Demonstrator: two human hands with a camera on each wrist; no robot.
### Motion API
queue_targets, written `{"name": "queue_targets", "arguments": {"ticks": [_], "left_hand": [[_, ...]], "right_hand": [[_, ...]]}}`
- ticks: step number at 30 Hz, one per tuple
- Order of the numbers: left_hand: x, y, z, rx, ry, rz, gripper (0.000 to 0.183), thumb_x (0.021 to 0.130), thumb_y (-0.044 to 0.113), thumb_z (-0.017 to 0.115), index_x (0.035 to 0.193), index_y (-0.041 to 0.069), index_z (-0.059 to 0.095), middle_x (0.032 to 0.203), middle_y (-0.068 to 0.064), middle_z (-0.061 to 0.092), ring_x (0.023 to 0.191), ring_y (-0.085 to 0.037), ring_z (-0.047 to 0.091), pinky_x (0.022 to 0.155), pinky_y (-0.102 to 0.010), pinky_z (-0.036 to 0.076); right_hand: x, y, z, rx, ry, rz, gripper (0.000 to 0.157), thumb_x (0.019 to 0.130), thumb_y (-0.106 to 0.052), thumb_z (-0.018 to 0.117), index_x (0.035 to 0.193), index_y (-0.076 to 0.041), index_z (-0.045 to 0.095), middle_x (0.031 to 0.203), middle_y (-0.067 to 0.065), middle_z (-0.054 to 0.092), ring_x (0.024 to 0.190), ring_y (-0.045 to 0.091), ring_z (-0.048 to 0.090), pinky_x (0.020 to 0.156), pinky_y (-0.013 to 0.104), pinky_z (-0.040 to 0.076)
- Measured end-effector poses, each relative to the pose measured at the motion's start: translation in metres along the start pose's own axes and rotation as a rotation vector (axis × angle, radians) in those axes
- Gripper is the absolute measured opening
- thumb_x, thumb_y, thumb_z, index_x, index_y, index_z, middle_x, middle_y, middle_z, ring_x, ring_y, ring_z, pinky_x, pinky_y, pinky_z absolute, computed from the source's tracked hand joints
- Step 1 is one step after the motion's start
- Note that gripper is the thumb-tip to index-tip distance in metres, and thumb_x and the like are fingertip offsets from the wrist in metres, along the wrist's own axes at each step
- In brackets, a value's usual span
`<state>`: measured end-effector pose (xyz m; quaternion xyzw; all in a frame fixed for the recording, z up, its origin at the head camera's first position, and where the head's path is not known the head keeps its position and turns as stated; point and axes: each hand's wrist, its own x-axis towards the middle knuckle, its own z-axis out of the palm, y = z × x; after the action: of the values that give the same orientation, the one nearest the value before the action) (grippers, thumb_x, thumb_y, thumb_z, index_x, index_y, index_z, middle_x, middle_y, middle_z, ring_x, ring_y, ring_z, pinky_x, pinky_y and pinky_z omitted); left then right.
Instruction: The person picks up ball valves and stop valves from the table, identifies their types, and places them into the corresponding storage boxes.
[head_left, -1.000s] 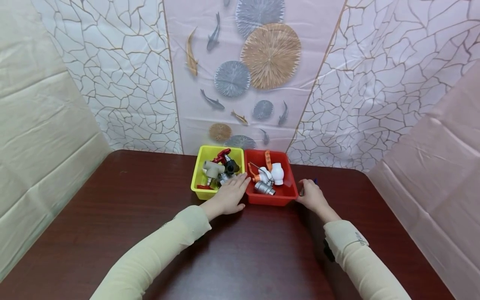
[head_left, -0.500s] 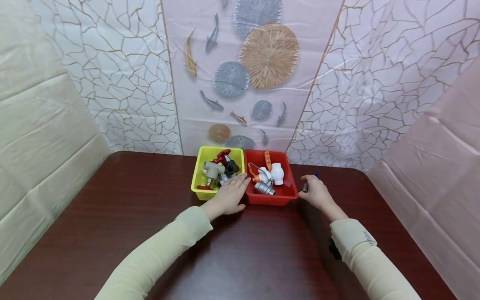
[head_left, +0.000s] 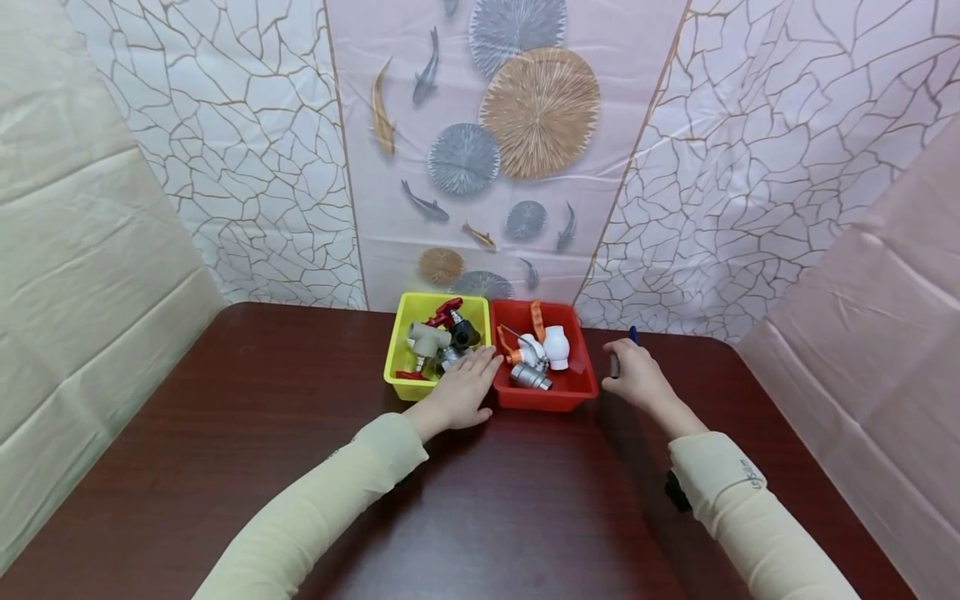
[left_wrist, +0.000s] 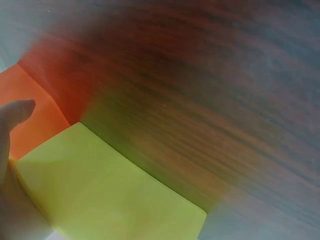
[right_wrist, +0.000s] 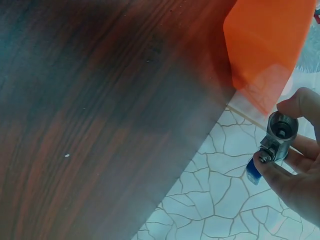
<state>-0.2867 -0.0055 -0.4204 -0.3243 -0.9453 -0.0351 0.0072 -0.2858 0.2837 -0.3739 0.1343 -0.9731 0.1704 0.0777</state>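
My right hand (head_left: 642, 380) grips a small metal ball valve (right_wrist: 281, 136) with a blue handle, just right of the red bin (head_left: 546, 400). In the right wrist view the valve's threaded opening shows between thumb and fingers. The left hand (head_left: 459, 393) lies with fingers extended across the near rims where the yellow bin (head_left: 408, 389) and the red one meet. Inside the red bin are white valves (head_left: 556, 347) with orange handles and a metal fitting (head_left: 530, 376). Grey pipe valves (head_left: 428, 339) with red handles and a black one lie in the yellow bin, partly behind my left hand.
Both bins stand side by side near the back edge of the dark wooden table (head_left: 525, 500). A patterned cloth (head_left: 465, 225) hangs behind them, and plain cloth walls close off the left and right sides.
My right hand has drifted right and slightly up, away from the red bin, with the ball valve still in its grip. The left hand has stayed in place.
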Motion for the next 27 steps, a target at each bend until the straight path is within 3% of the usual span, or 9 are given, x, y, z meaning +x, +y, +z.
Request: {"name": "queue_targets", "arguments": {"ticks": [9,18,27], "left_hand": [[0.003,0.001,0.001,0.016,0.001,0.003,0.083,0.088,0.036,0.064,0.150,0.003,0.019,0.157,-0.015,0.017,0.146,-0.027,0.013,0.118,-0.040,0.019],[0.000,0.000,0.000,0.012,0.016,0.003,0.083,0.087,0.035,0.066,0.149,0.001,0.022,0.156,-0.017,0.019,0.146,-0.029,0.016,0.117,-0.041,0.020],[0.001,-0.001,0.002,0.011,0.019,0.003,0.083,0.087,0.035,0.065,0.149,0.002,0.021,0.157,-0.016,0.018,0.146,-0.028,0.015,0.118,-0.040,0.019]], "right_hand": [[0.005,-0.003,-0.002,0.005,0.017,-0.036,0.048,0.074,-0.002,0.067,0.118,0.013,0.054,0.114,0.029,0.055,0.088,0.035,0.055,0.078,0.049,0.050],[0.011,-0.020,0.002,0.036,0.001,-0.080,0.049,0.073,-0.001,0.067,0.119,0.012,0.053,0.117,0.027,0.055,0.095,0.035,0.055,0.082,0.049,0.050],[0.016,-0.029,0.006,0.053,-0.012,-0.118,0.066,0.073,0.001,0.066,0.133,0.009,0.042,0.126,0.026,0.050,0.094,0.033,0.054,0.081,0.048,0.050]]}}
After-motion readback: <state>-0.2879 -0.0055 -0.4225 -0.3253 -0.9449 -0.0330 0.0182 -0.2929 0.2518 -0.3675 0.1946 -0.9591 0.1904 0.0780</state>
